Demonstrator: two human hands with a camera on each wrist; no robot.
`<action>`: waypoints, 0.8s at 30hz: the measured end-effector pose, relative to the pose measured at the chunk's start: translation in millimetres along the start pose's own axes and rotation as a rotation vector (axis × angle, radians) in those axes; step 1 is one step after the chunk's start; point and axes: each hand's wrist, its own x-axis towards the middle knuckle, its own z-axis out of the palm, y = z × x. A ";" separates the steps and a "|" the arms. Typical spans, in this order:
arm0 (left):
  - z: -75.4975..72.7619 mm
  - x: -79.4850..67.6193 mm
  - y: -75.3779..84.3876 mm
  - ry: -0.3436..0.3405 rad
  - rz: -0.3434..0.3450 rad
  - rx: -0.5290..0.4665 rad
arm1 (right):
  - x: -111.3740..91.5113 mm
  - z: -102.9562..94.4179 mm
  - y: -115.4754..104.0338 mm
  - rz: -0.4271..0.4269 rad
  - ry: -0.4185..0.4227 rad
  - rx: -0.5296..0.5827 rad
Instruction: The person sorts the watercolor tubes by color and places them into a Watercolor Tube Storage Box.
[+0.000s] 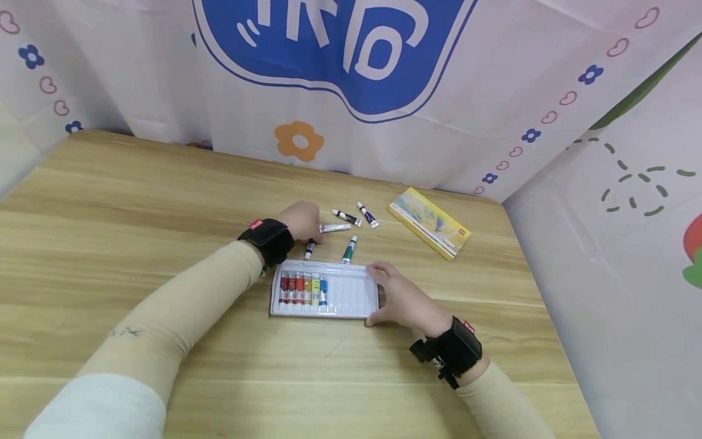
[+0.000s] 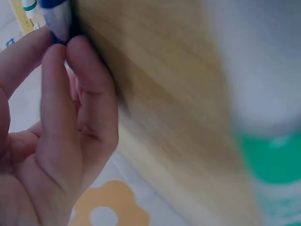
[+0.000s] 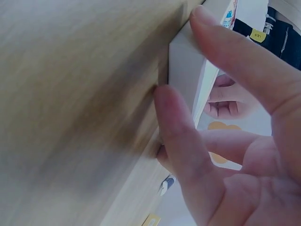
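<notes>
My left hand (image 1: 301, 221) pinches a dark blue paint tube (image 1: 309, 249) just behind the white paint tray (image 1: 353, 291). In the left wrist view its fingertips meet on the blue tube (image 2: 57, 21). My right hand (image 1: 408, 302) grips the tray's right end, thumb at the near corner and fingers at the far one. The right wrist view has its fingers against the tray's side wall (image 3: 186, 70). Several coloured tubes (image 1: 299, 289) stand side by side in the tray's left slots; the right slots hold none. A white tube (image 1: 336, 228) lies beside my left fingers.
Behind the tray lie a green tube (image 1: 350, 250), a black tube (image 1: 347, 217) and a purple tube (image 1: 368, 215). A yellow flat box (image 1: 430, 222) is at the back right of the wooden table (image 1: 230, 378). Printed cloth (image 1: 439, 146) hangs along the back edge.
</notes>
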 end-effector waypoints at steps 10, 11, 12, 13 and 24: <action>0.3 -3.9 -14.1 0.032 0.050 -0.182 | -0.4 0.1 0.2 -0.005 0.005 0.010; -0.7 -6.7 -13.7 0.038 0.055 -0.199 | -0.2 0.2 0.0 -0.006 0.005 0.009; -1.9 -8.9 -13.6 0.044 0.059 -0.218 | 0.1 0.4 0.0 -0.007 0.004 0.007; -3.5 -11.4 -13.2 0.047 0.060 -0.238 | 0.3 0.4 -0.1 -0.007 0.004 0.005; -11.4 -38.0 6.4 -0.066 0.162 -0.523 | 0.4 -0.1 0.8 -0.001 -0.005 0.006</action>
